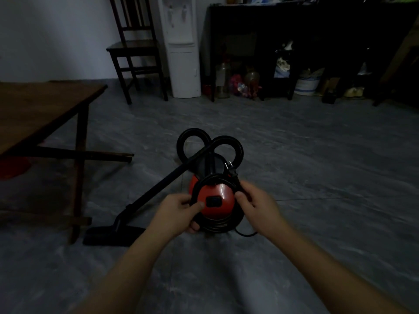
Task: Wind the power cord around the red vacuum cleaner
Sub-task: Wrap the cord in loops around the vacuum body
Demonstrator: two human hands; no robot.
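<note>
The red vacuum cleaner (216, 200) sits on the grey floor (306, 159) right in front of me, between my two hands. The black power cord (217, 227) lies in several loops around its round body, the coils bunched along the near and left edges.

My left hand (179, 214) grips the coils on the left side: my thumb presses across the cord on top and my fingers curl under it. My right hand (256, 200) holds the cord on the right side, thumb and fingers closed around the stretch just below the plug (231, 171). The plug points up and away from me, its prongs free in the air. A short bend of cord sticks out onto the floor near the bottom right of the vacuum.

Behind the body, the black hose (192, 130) curls in two loops. The long tube (158, 185) slants away to my left and ends in the flat floor nozzle (106, 235), which rests on the floor beside a leg of the wooden table (34, 109).

Farther back, a dark chair (133, 45) stands by the wall next to a white water dispenser (181, 64). To the right is a dark shelf unit (317, 30) with jars and other small things underneath, too dim to tell apart.
</note>
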